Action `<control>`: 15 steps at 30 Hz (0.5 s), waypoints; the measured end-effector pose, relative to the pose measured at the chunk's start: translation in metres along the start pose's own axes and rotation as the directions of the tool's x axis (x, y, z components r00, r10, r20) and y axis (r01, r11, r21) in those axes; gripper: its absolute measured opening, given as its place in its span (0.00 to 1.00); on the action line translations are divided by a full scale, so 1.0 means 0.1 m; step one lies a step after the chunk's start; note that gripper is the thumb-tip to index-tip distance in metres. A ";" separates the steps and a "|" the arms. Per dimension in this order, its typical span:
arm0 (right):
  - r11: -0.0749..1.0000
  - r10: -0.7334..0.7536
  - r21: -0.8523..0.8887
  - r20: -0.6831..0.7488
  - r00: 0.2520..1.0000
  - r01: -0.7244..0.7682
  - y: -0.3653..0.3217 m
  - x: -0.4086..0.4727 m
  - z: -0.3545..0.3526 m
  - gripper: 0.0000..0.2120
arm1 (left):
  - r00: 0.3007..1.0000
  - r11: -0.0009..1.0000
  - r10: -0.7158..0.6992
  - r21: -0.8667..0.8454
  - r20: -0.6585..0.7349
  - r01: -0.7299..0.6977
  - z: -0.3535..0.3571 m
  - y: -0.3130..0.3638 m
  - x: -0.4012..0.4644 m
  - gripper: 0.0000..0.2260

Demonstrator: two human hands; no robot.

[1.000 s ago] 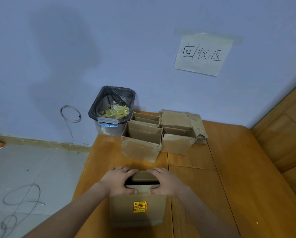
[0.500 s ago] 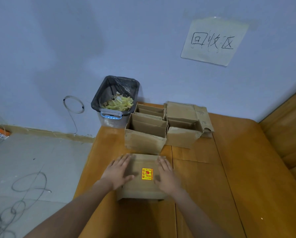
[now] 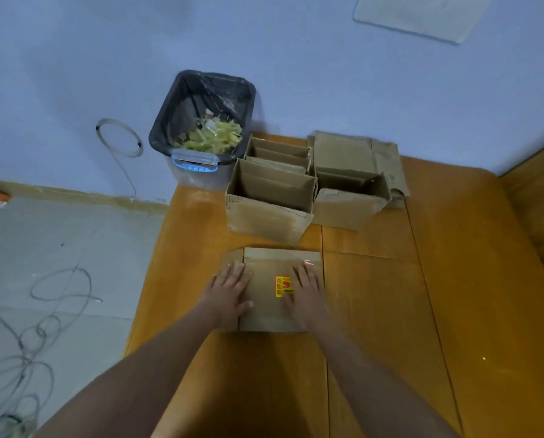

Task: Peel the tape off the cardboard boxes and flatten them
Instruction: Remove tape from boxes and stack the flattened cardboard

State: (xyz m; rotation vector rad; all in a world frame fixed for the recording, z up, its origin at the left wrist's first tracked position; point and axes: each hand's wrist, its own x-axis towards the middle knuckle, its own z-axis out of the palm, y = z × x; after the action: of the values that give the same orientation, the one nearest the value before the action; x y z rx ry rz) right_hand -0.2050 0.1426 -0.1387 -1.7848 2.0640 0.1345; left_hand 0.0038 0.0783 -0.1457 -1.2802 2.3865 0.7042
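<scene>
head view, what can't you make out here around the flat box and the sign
- Sign: cut off by the top edge, writing blurred.
- Sticker: print too small, right hand covers part.
- Flat box: any tape left underneath is hidden; left hand covers its left side.

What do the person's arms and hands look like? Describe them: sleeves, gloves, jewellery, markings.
Both arms come in bare from the bottom edge, with no sleeve showing up to where the picture cuts them off. The left hand and right hand are bare too: no gloves, and no ring, watch or bracelet can be made out. No tattoos or other markings are visible, though the right hand is slightly blurred.
</scene>
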 end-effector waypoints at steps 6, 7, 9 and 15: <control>0.999 0.042 -0.038 0.135 0.990 -0.038 0.23 -0.05 0.35 0.30 | 0.999 0.997 0.029 0.071 0.045 -0.032 0.34 0.02 0.18 0.31; 0.998 0.042 -0.044 0.126 0.991 -0.037 0.25 -0.05 0.38 0.30 | 0.999 0.995 0.032 0.090 0.013 -0.033 0.37 0.01 0.20 0.31; 0.998 0.052 -0.033 0.080 0.995 -0.050 0.26 -0.01 0.43 0.30 | 0.995 0.992 0.047 0.123 -0.084 -0.037 0.41 -0.01 0.27 0.29; 0.992 0.042 -0.113 -0.065 0.997 -0.049 0.31 0.27 0.43 0.21 | 0.945 0.989 0.143 0.069 -0.295 -0.128 0.44 0.00 0.53 0.29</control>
State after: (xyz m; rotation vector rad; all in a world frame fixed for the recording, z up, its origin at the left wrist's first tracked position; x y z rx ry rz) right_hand -0.2274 0.1377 -0.1937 -1.8312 2.1818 0.2166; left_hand -0.0218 0.0684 -0.2089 -1.2909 2.7386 0.5141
